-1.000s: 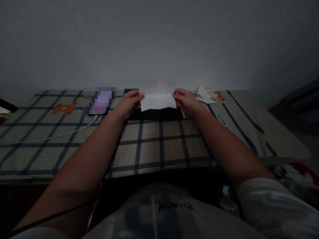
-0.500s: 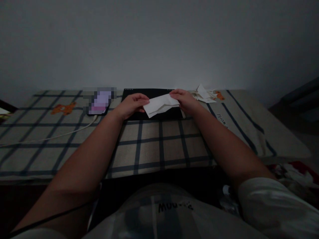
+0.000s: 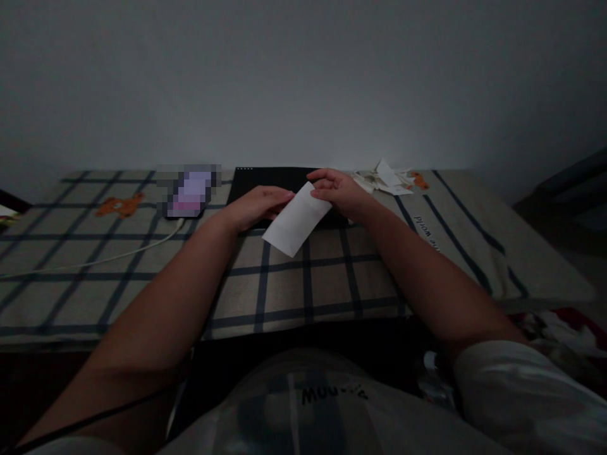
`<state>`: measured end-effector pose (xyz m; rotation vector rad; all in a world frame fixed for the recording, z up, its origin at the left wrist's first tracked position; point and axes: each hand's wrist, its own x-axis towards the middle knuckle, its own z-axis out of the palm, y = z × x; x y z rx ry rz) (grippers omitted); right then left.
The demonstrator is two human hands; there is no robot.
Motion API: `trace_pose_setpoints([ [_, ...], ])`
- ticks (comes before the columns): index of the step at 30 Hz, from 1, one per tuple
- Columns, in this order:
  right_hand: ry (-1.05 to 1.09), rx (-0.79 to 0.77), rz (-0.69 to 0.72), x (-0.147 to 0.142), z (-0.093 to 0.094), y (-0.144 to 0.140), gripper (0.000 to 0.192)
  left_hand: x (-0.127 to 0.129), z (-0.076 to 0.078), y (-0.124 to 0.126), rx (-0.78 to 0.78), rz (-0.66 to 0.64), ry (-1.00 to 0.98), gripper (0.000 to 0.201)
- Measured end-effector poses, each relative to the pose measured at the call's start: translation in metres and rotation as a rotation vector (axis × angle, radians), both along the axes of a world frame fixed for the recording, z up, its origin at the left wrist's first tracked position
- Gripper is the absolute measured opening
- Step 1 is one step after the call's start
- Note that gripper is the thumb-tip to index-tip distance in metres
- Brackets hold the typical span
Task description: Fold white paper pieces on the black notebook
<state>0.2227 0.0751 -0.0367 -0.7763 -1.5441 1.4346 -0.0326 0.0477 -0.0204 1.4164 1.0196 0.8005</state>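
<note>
Both hands, right hand and left hand, seemingly grip one folded paper.

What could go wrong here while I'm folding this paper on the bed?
The folded paper is pinched only at its top by the right hand, with the left hand beside it, so it could slip or crease crooked. The checked blanket looks soft, so a fold pressed there may come out uneven; the black pad seems firmer. The dim light may hide misaligned edges.
</note>
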Motion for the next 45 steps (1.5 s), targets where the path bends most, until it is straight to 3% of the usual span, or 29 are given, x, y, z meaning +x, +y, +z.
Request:
trace_pose_setpoints([
  [5, -0.036, -0.009, -0.068, -0.008, -0.001, -0.001, 0.049, 0.009, 0.0, -0.01, 0.052, -0.001, 0.079, 0.04],
  [9, -0.018, -0.138, -0.187, -0.008, 0.003, 0.002, 0.027, 0.013, -0.002, -0.006, 0.11, 0.2, 0.024, 0.036],
  [13, -0.003, -0.262, -0.164, -0.01, 0.009, -0.003, 0.011, 0.017, -0.007, -0.001, 0.127, 0.359, -0.043, 0.034],
  [21, 0.017, -0.203, -0.173, -0.013, 0.001, -0.003, 0.011, 0.018, -0.008, -0.003, 0.012, 0.206, -0.105, 0.04],
  [25, -0.017, -0.108, -0.109, -0.012, -0.003, -0.002, 0.02, 0.018, -0.011, -0.001, 0.028, 0.223, -0.108, 0.046],
  [29, -0.03, -0.096, -0.132, -0.014, -0.002, -0.004, 0.036, 0.017, -0.016, 0.001, 0.067, 0.259, -0.125, 0.047],
  [34, -0.059, -0.193, -0.111, -0.017, 0.004, -0.009, 0.006, 0.015, -0.02, 0.003, 0.118, 0.311, -0.149, 0.048],
  [39, -0.098, -0.181, -0.145, -0.018, 0.009, -0.013, 0.023, 0.017, -0.021, 0.006, 0.139, 0.327, -0.107, 0.045],
  [45, -0.13, -0.146, -0.166, -0.017, 0.01, -0.013, 0.026, 0.019, -0.021, 0.005, 0.149, 0.344, -0.082, 0.048],
])
